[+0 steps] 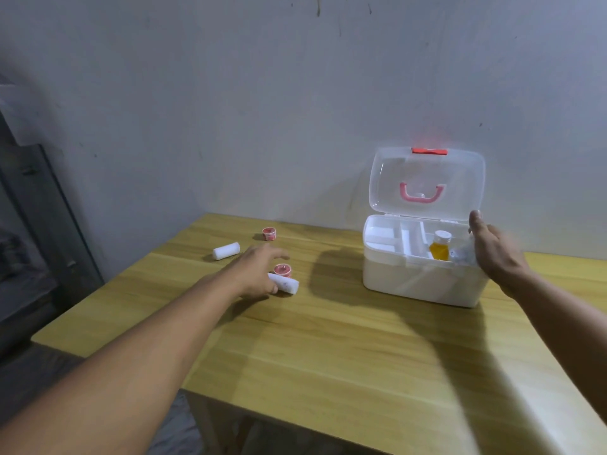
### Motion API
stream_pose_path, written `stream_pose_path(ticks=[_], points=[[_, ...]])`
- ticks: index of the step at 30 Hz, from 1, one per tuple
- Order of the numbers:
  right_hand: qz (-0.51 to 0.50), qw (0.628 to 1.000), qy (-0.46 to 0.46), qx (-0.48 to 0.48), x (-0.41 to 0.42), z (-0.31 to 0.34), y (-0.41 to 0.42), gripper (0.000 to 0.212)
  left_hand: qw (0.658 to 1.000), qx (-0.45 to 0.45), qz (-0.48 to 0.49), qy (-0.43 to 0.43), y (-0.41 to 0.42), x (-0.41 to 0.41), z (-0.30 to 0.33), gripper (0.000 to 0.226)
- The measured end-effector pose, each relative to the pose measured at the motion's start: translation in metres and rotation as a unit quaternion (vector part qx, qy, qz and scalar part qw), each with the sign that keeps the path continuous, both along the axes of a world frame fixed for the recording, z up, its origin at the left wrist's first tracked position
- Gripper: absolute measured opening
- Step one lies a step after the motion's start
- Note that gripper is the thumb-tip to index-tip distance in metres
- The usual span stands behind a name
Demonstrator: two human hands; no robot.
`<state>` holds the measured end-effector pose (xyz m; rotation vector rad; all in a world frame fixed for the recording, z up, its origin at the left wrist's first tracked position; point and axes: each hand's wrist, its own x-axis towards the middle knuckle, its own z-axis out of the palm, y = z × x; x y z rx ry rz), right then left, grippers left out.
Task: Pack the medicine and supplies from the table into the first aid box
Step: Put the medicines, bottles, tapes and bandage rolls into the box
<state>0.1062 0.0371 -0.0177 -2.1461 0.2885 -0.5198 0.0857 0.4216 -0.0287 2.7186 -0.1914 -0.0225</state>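
Head view: white first aid box [420, 280] (clear lid up) — both hands spread, left hand [259, 274] over gauze roll [285, 284].

We see a white first aid box [420, 277] on a wooden table [328, 349], its clear lid [427, 182] standing open against the wall, with a pink handle [421, 194] and a red latch [429, 151]. In its divided tray stands a small bottle of yellow liquid [440, 246]. Our right hand [496, 254] hovers spread at the box's right end, holding nothing. Our left hand [259, 274] reaches out, fingers loose, over a white gauze roll [285, 284] with a red-rimmed tape roll [282, 270] just behind. Another gauze roll [226, 251] and a second tape roll [269, 233] lie farther back.
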Motion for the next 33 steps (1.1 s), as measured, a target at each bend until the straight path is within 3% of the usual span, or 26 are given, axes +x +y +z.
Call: stream_pose_path(ticks=[2,5,9,12,17,27,33], points=[[-0.001,1.0,0.004,-0.005,0.001,0.0,-0.001,0.075,0.999,-0.008,-0.024,0.039,-0.007,0.002,-0.001,0.063],[-0.001,1.0,0.002,-0.008,0.002,-0.001,-0.001,0.075,0.996,0.046,-0.046,0.053,-0.013,0.01,-0.008,0.033],[-0.004,1.0,0.006,-0.014,0.002,-0.001,-0.001,0.072,0.998,0.048,-0.022,0.042,-0.025,0.012,-0.003,0.028],[-0.005,1.0,0.003,-0.016,0.002,-0.001,-0.001,0.071,0.999,-0.029,-0.03,0.003,-0.044,0.013,0.017,0.033],[-0.007,1.0,0.0,-0.005,0.003,-0.003,-0.003,0.072,0.99,-0.084,-0.094,-0.058,-0.099,0.02,0.064,0.038],[-0.011,1.0,-0.007,-0.009,0.007,-0.007,-0.005,0.076,0.987,-0.022,-0.158,0.024,-0.162,0.035,0.073,0.049],[-0.012,1.0,-0.012,-0.008,0.008,-0.008,-0.005,0.075,0.988,-0.077,-0.13,0.043,-0.159,0.043,0.082,0.049]])
